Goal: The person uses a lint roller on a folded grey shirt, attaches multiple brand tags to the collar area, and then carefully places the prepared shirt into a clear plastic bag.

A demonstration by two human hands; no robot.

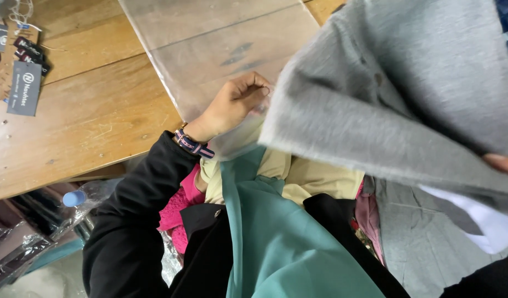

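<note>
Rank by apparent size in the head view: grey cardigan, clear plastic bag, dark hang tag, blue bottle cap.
1. grey cardigan, though it is held nearest the camera
2. clear plastic bag
3. dark hang tag
4. blue bottle cap

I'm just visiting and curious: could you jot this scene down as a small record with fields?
Left hand: left hand pinches the edge of a clear plastic bag
Right hand: right hand, only fingertips in view, grips a grey cardigan
Wrist: striped watch strap
Surface: wooden table
Also on the table: dark hang tags, far left
Below the hands: pile of teal, black, pink and beige garments
</note>
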